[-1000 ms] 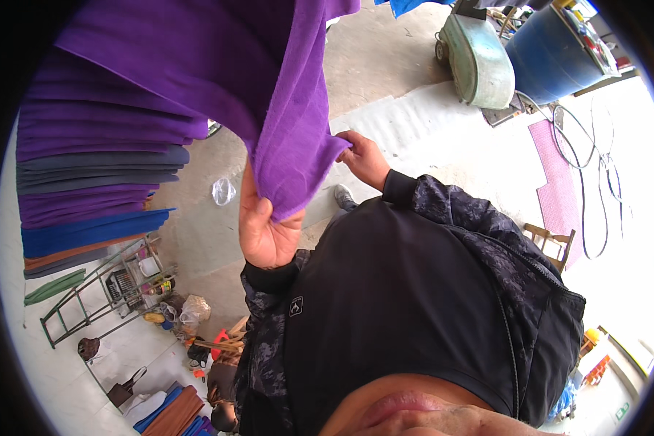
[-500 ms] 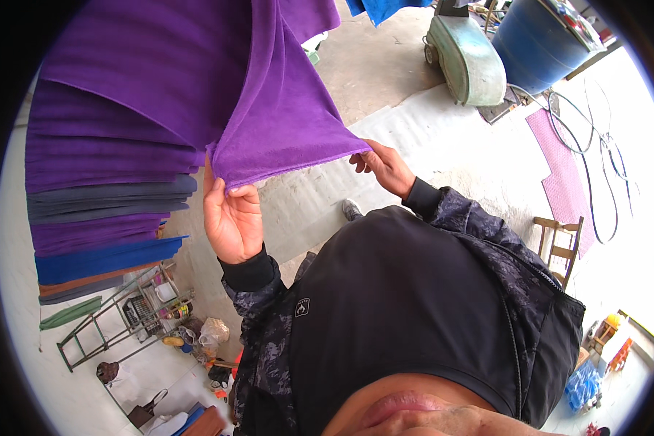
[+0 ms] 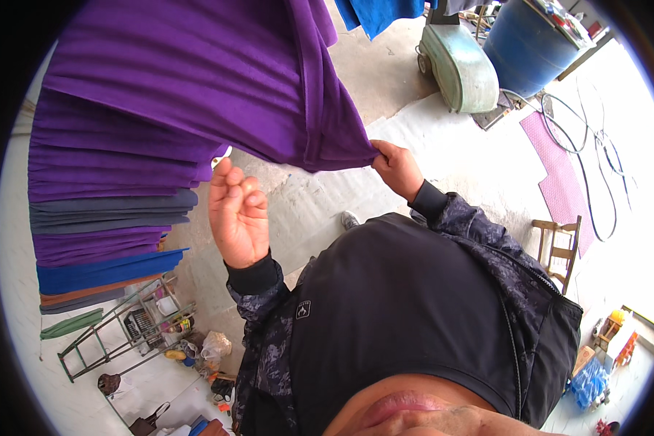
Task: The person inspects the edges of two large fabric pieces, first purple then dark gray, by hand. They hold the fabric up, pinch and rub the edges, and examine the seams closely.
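Observation:
A large sheet of purple plush cloth (image 3: pixel 196 65) spreads across the upper left, with a fold running down its right part. Its lower right corner is pinched between the thumb and fingers of my right hand (image 3: pixel 400 171), which draws the edge out taut. Below the cloth's lower edge, apart from it, my left hand (image 3: pixel 238 214) is raised with its fingers curled in toward the thumb. I see nothing between them. Under the sheet hangs a row of folded purple cloths (image 3: pixel 109 156).
Grey cloths (image 3: pixel 109 211) and a blue cloth (image 3: pixel 109 269) hang below the purple ones. A metal rack (image 3: pixel 116 327) and assorted bags lie lower left. At the upper right stand a pale green machine (image 3: pixel 461 69), a blue barrel (image 3: pixel 530 47) and a loose hose (image 3: pixel 592 182). A wooden stool (image 3: pixel 559 251) is at right.
My left hand has let go of the cloth's edge. The cloth's lower left corner has swung rightward and its turned-up lighter side is out of sight. My right hand has kept its corner.

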Motion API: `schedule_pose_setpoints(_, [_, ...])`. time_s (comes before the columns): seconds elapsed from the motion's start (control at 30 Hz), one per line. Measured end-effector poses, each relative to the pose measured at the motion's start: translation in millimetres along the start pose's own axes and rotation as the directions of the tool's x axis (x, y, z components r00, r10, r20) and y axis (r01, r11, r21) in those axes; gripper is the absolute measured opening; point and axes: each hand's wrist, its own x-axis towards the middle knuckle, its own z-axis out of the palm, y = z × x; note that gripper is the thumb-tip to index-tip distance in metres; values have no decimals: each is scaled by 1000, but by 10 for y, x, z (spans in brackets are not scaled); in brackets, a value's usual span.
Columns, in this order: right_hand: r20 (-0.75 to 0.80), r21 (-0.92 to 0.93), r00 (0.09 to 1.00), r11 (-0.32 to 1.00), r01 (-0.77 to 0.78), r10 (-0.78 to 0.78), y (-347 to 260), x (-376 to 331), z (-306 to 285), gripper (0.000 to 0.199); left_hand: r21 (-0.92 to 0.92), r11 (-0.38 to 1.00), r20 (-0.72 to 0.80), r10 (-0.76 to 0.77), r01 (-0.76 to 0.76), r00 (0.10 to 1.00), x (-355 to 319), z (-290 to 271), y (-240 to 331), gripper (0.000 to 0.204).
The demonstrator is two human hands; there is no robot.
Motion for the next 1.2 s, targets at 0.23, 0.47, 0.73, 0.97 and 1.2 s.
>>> schedule_pose_setpoints(0.23, [97,62,990,992,-108,102,-154,-70,-148,35,76,978,-205,-176,194,963,-55,-567,-752,43])
schedule_pose_setpoints(0.47, [309,175,948,975,-136,77,-471,-205,-321,36,313,834,-530,-244,454,812,-200,-892,-1591,63])
schedule_pose_setpoints(0.73, [367,247,920,939,-241,139,-315,-297,-430,35,306,894,-508,-136,326,850,-150,-938,-1663,39])
schedule_pose_setpoints(0.97, [134,56,960,965,-255,246,206,-258,-370,36,669,697,-334,-31,260,942,-206,-641,-1467,36])
schedule_pose_setpoints(1.2, [483,369,866,867,-333,127,-184,-151,-327,64,937,295,226,-111,-185,968,-166,-93,-1412,30])
